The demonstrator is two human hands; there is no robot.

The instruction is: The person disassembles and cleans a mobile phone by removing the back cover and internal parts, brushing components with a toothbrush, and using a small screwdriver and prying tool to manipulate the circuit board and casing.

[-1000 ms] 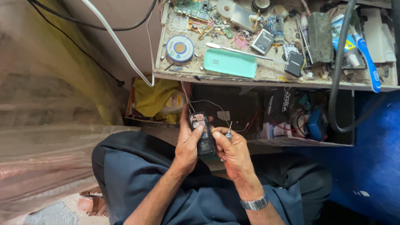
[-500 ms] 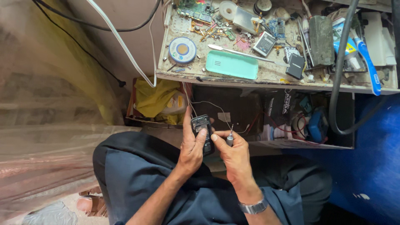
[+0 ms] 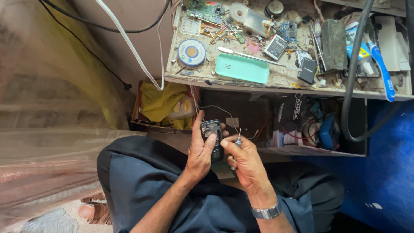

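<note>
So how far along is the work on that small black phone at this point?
Done: the small black phone is open, its insides exposed, and a mint-green cover lies on the workbench. In hand: the left hand grips the phone while the right hand holds a thin tool beside it. Left: the phone is not yet closed up; whether the cover belongs to it, I cannot tell.

A cluttered workbench runs across the top. On it lie a mint-green phone cover, a round solder spool, a green circuit board, a roll of tape, a black battery and a blue-handled toothbrush. A white cable crosses the wall. Below the bench sits a yellow bag; a thick black hose hangs at the right.
</note>
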